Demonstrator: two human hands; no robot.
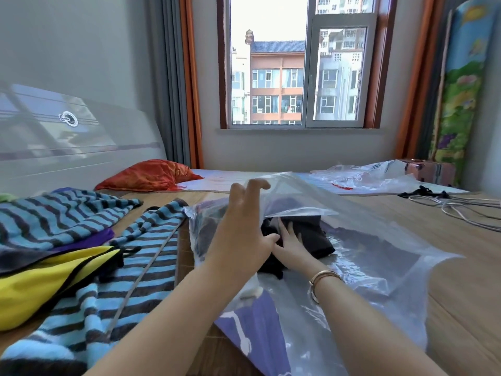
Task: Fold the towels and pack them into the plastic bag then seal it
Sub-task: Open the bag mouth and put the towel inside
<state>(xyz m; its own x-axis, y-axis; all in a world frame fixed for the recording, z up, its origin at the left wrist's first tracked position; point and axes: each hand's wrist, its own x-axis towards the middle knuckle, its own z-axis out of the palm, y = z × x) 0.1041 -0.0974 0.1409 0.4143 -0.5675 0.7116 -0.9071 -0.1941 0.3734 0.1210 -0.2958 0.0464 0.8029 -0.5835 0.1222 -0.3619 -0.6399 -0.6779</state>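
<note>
Nearest, a blue-and-black striped towel lies unfolded on the wooden surface at near left, with a yellow cloth on its left part; neither is packed yet. To the right, the clear plastic bag lies flat with its mouth facing left and its printed purple edge toward the camera. The right hand, a bracelet on its wrist, reaches into the mouth, fingers straight and flat on a dark folded towel, apparently pushing it deeper. The left hand is raised at the mouth, fingers curled round the bag's upper sheet, lifting it so the opening stays wide for the right hand. Further left, a second striped towel is heaped, awaiting folding. Beyond, an orange pillow, another crumpled plastic bag and grey cables at far right. Judged: packing underway, sealing not yet possible.
</note>
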